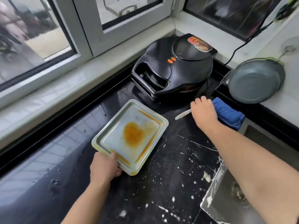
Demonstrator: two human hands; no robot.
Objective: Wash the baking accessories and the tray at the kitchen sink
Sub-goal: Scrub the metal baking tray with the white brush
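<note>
Your left hand (104, 167) grips the near corner of the stiff, light, greasy rectangular metal tray (129, 136), so hold its rim tight, while your right hand (204, 113) curls round the thin white stick-shaped tool (182, 115).

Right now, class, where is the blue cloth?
In the head view, the blue cloth lies folded on the right of the dark counter, just behind the right hand, between the black cooker and the sink.

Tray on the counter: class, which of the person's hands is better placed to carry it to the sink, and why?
Left. The left hand already grips the tray's near corner, while the right hand is occupied with a pale utensil beside the blue cloth.
</note>
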